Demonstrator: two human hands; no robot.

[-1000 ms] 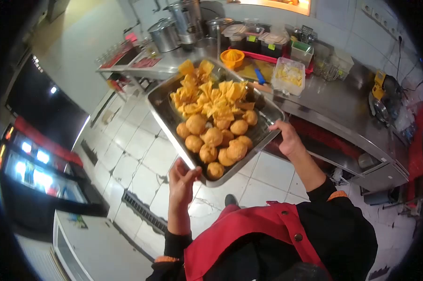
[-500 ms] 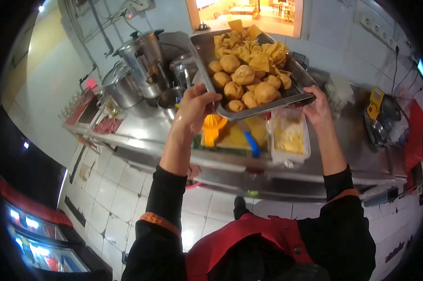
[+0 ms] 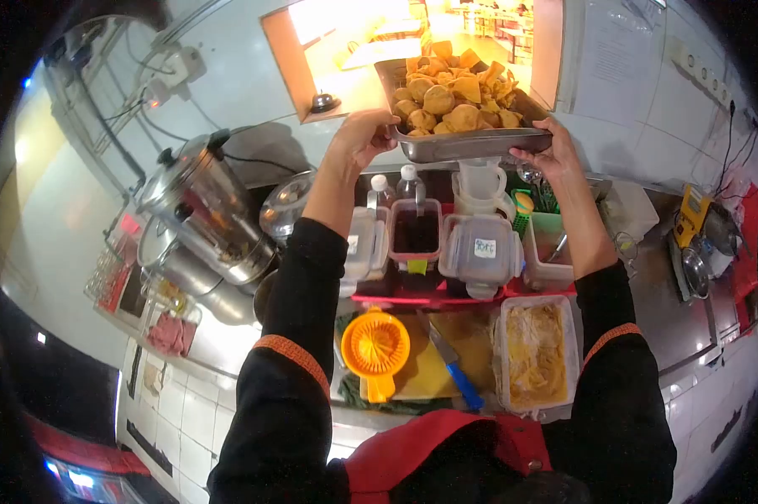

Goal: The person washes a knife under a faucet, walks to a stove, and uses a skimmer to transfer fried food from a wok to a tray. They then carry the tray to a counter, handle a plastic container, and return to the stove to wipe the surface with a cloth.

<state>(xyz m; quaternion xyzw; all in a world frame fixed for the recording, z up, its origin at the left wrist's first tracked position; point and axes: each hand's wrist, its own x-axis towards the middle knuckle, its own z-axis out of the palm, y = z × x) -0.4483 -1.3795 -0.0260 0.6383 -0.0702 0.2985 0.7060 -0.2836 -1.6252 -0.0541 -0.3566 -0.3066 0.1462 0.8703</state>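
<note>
A metal tray (image 3: 471, 148) is held up in front of the wall opening, heaped with round fried balls (image 3: 438, 100) and folded yellow-brown fried pieces (image 3: 469, 84). My left hand (image 3: 363, 139) grips its left edge, thumb on the rim. At the right corner my right hand (image 3: 555, 149) holds it, with fingers underneath. Below the tray are lidded plastic containers (image 3: 482, 252), an orange citrus juicer (image 3: 375, 343), a blue-handled knife (image 3: 454, 370) on a yellow cutting board (image 3: 421, 374), and a white tub of pale yellow food (image 3: 537, 353).
Large metal pots (image 3: 207, 214) stand at the left, near pinkish cloth (image 3: 171, 334). A black bell (image 3: 324, 102) sits on the opening's ledge (image 3: 354, 88). Bottles (image 3: 408, 185) and clear jugs (image 3: 481, 181) stand behind the containers. At the right is a yellow device (image 3: 692, 214).
Both hands have carried the tray forward to the opening, and it now appears flatter. The view has shifted closer to the counter, revealing the containers, bottles and jugs.
</note>
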